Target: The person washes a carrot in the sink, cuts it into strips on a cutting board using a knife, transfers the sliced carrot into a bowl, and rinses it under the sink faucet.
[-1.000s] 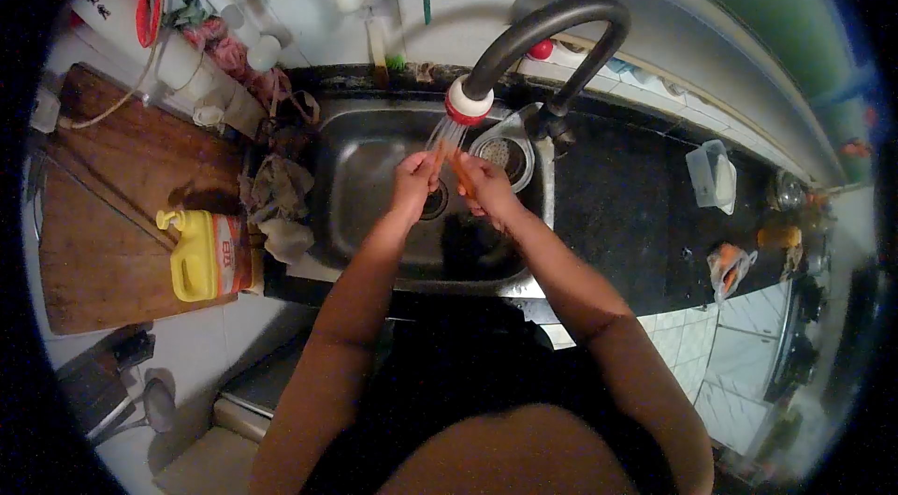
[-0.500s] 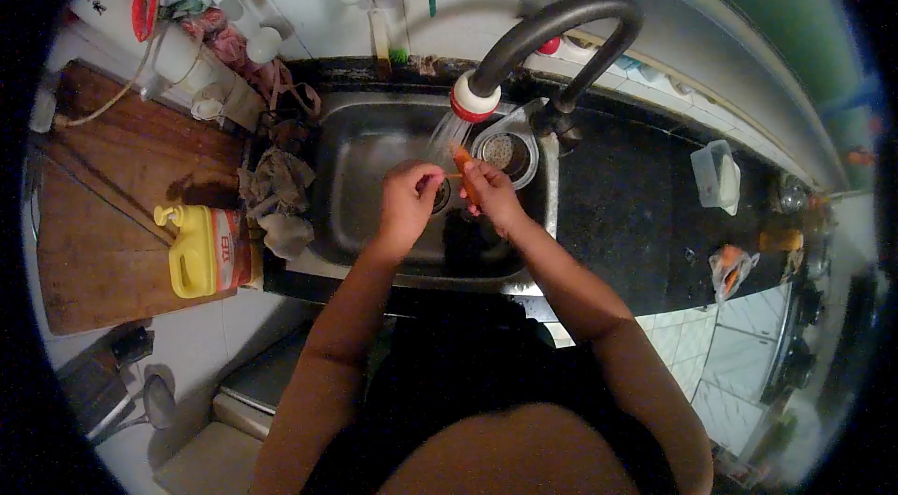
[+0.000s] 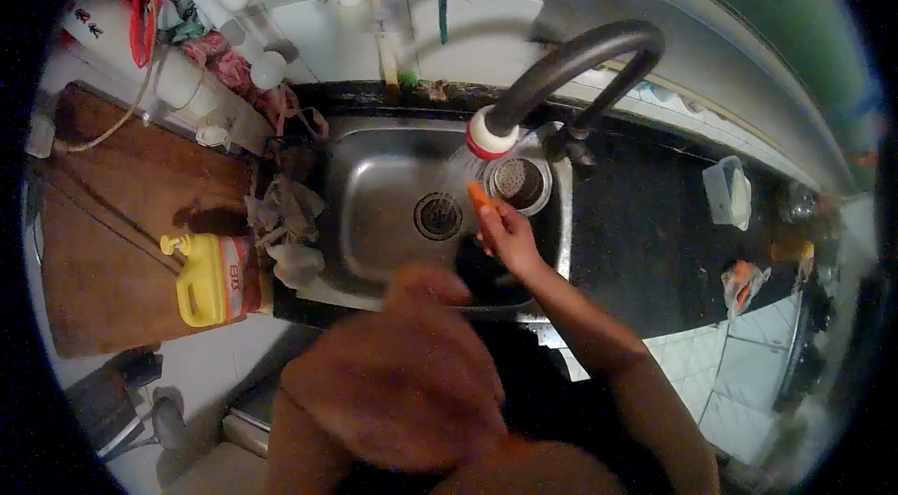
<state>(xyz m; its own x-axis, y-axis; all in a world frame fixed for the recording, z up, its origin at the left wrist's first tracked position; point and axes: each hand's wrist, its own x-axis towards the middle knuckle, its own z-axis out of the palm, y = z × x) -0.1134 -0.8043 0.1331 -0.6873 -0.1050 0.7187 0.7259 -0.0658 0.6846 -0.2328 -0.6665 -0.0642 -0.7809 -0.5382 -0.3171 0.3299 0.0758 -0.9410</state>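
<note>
My right hand (image 3: 505, 235) is closed around a carrot (image 3: 480, 195). The carrot's orange tip points up toward the faucet head (image 3: 493, 132), over the right part of the sink (image 3: 374, 256). Water sprays from the faucet just beside the carrot. Close to the camera, my left hand (image 3: 421, 373) is smeared by motion, in front of my body and the sink's near edge. Its fingers cannot be made out, nor whether it holds anything.
A round metal strainer (image 3: 519, 186) sits at the sink's right corner. Grey rags (image 3: 285, 214) lie on its left side, near a yellow jug (image 3: 210, 284). Right along the black counter are a clear plastic container (image 3: 727, 193) and a plastic bag with orange pieces (image 3: 744, 284).
My left hand has left the carrot, where it pinched a thin orange strip, and come back toward my body. The right hand still holds the carrot. The view has shifted slightly.
</note>
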